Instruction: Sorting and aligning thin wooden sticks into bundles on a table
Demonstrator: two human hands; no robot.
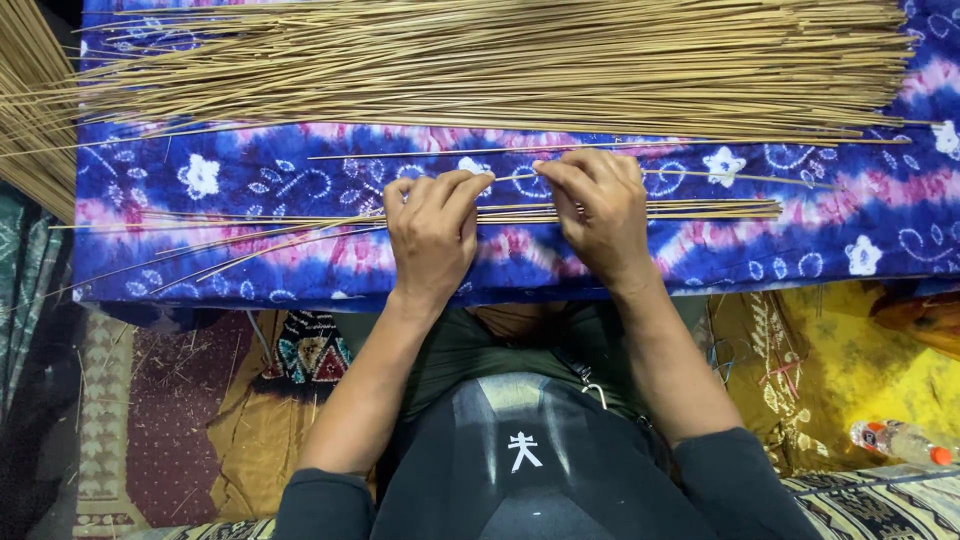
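A blue, pink and white patterned cloth [250,175] lies across my lap. On it rests a small bundle of thin tan sticks [700,210] running left to right. My left hand [432,232] and my right hand [600,215] sit side by side at the middle of the bundle. Both pinch one thin stick [515,177] between thumb and fingertips, a short span of it showing between the hands. A large heap of the same sticks [500,60] covers the far part of the cloth.
More sticks [30,110] fan out at the far left edge. A plastic bottle with an orange cap [900,440] lies at the lower right on yellow fabric [850,370]. Patterned mats [180,410] cover the floor below the cloth.
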